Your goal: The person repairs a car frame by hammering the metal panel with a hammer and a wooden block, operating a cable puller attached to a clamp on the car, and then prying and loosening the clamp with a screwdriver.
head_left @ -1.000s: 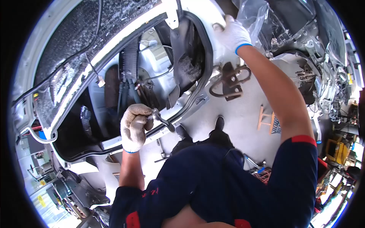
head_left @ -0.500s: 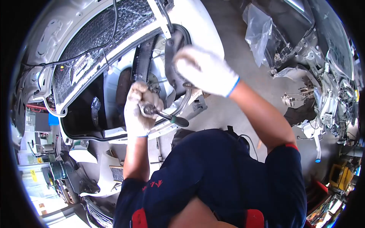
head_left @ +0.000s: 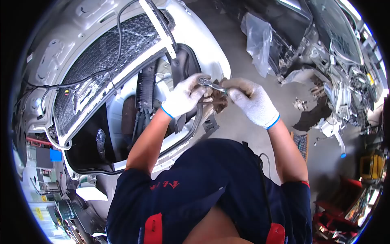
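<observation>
A ratchet wrench (head_left: 214, 86) is held across both gloved hands, above the edge of a white car body. My left hand (head_left: 183, 96), in a white knit glove, is closed around the ratchet's head end. My right hand (head_left: 255, 101), in a matching soiled glove, pinches its greenish handle end, which the fingers mostly cover. Just below and behind the tool, a rusty brown metal part (head_left: 219, 102) shows at the car's corner. To the left lies the car's opening, edged by a black rubber seal (head_left: 197, 116).
Cracked dark glass (head_left: 97, 57) and a hanging black cable (head_left: 119, 44) are at upper left. A damaged car front (head_left: 341, 95) with exposed parts stands at right, clear plastic sheeting (head_left: 258, 44) beside it. A yellow object (head_left: 371, 166) sits at far right.
My left hand has moved up and right with the ratchet. My right hand has come down and right and now grips the handle end. The camera view has shifted slightly.
</observation>
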Demonstrator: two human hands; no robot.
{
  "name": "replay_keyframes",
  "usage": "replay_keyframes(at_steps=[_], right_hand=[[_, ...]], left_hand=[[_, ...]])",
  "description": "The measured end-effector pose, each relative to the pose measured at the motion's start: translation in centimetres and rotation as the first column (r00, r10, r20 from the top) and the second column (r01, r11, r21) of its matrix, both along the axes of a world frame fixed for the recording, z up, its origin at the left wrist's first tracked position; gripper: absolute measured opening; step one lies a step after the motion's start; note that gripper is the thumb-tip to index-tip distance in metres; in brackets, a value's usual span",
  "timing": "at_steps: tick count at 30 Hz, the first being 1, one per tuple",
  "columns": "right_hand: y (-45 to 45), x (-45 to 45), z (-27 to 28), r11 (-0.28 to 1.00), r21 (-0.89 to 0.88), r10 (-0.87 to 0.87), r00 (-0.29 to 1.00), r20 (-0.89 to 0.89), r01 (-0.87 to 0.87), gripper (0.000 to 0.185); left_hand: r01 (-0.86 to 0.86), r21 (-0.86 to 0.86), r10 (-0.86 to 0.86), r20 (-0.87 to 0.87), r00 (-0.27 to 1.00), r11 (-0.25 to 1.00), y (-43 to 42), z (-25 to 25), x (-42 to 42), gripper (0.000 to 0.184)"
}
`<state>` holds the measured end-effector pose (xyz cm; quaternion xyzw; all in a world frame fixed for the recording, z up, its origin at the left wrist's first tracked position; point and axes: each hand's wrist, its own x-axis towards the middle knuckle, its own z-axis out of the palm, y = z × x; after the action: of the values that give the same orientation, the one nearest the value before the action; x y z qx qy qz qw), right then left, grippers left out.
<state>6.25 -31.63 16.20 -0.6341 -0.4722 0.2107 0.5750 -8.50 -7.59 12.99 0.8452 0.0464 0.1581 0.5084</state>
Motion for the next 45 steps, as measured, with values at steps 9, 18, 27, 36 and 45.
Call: replay_keyframes(at_steps=[9,18,27,36,45], right_hand=[[3.7,-4.5,-3.8,0.924,0.018,-0.374,0.889,0.263,0.383,0.028],[6.3,-5.6,-3.8,0.831,-0.132,-0.487,0.821,0.299,0.541,0.025],[4.1,-7.5,-3.0,0.876,-0.06,-0.463,0.87,0.172,0.478,0.035],[2.1,-7.4,-4.2,0.863,-0.046,-0.459,0.819,0.344,0.503,0.035],[2.7,-6.9,-3.8,0.836,-0.036,-0.476,0.755,0.451,0.548,0.03]], left_hand=[[0.053,0.289,-0.049,-0.019,0.999,0.956,4.3,-0.8,1.2,0.045],[0.257,0.658,-0.069,-0.297,0.952,0.708,5.1,-0.5,6.1,0.037],[0.213,0.763,-0.109,-0.186,0.977,0.61,5.0,-2.1,5.6,0.026],[0.181,0.758,-0.09,-0.161,0.983,0.627,3.9,-2.2,5.4,0.039],[-0.009,0.699,-0.016,0.03,0.999,0.715,3.6,-1.2,3.7,0.033]])
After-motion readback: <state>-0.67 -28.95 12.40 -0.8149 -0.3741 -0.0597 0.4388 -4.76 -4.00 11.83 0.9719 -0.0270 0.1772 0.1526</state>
